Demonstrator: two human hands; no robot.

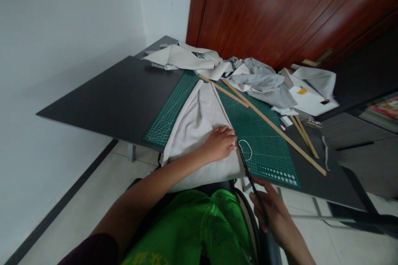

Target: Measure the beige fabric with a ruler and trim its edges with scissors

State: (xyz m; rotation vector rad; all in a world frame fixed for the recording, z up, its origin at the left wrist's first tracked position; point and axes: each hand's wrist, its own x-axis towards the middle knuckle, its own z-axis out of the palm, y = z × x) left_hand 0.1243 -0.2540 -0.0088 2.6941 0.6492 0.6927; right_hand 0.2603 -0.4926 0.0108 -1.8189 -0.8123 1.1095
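A pale cloth piece (199, 128) lies on a green cutting mat (261, 136), its near part hanging over the table's front edge. My left hand (220, 143) rests on the cloth near its right edge, fingers spread and pointing right, with nothing gripped. Off the front edge at the lower right, my right hand (270, 207) is closed around dark scissors (253, 186). The scissors' blades run up along the cloth's right edge, close to the left fingertips. A thin white strip (247, 149) curls on the mat just right of the blades.
Wooden rulers (280, 130) lie across the mat and table at right. Crumpled grey and white fabric (255, 76) lines the back, beside a white box (311, 95). The dark table (108, 95) reaches toward the left wall.
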